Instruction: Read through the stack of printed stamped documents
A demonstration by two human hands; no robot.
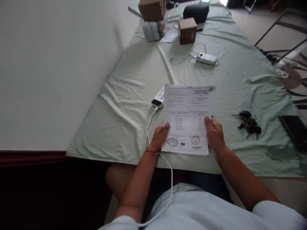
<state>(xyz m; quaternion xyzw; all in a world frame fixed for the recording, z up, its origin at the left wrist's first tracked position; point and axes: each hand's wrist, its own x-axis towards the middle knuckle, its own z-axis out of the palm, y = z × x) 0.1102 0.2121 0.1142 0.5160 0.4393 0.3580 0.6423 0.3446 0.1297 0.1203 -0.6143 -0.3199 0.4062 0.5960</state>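
Between my two hands is a stack of printed paper sheets [188, 102], with a table of text and two round stamps near its lower edge. My left hand [160, 135] grips the left edge, thumb on top; a red string circles that wrist. On the opposite edge, my right hand [215, 132] holds the sheets with its thumb on the front and its other fingers mostly hidden behind. A white power bank [158, 98] lies just beyond my left hand, partly covered by the papers. Its white cable [149, 124] runs under my left wrist toward my body.
A pale green cloth [134, 83] covers the table. Keys [250, 124] and a dark flat object [294, 131] lie to the right. Farther back are another white power bank [206, 58], a small cardboard box [187, 31], a larger box [153, 9] and a black case [196, 12].
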